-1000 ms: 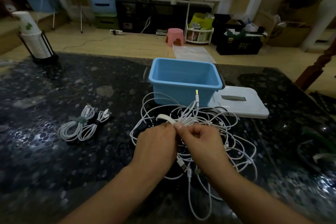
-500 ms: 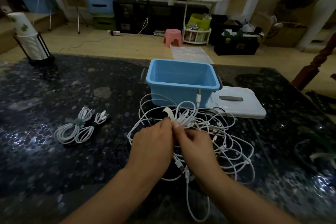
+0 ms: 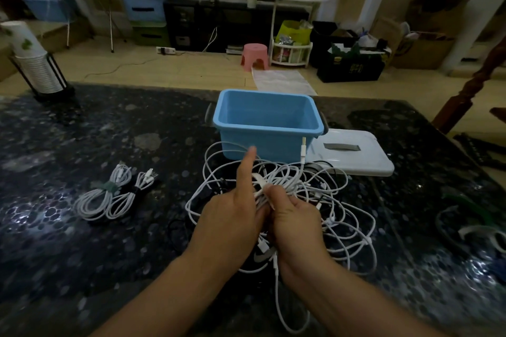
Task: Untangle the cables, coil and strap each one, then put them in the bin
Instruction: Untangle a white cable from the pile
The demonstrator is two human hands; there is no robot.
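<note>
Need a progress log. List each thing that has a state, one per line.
blue bin: open, no cables visible inside
white lid: off, flat beside bin
cable tangle: loose, unstrapped
coiled cables: strapped, on table
left hand: forefinger out, on tangle
right hand: gripping cable bunch

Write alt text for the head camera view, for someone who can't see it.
Two hands work a tangle of white cables on a dark speckled table: the right hand grips a gathered bundle, the left hand beside it with index finger raised. An empty blue bin stands behind, its white lid alongside; two strapped coils lie left.
</note>
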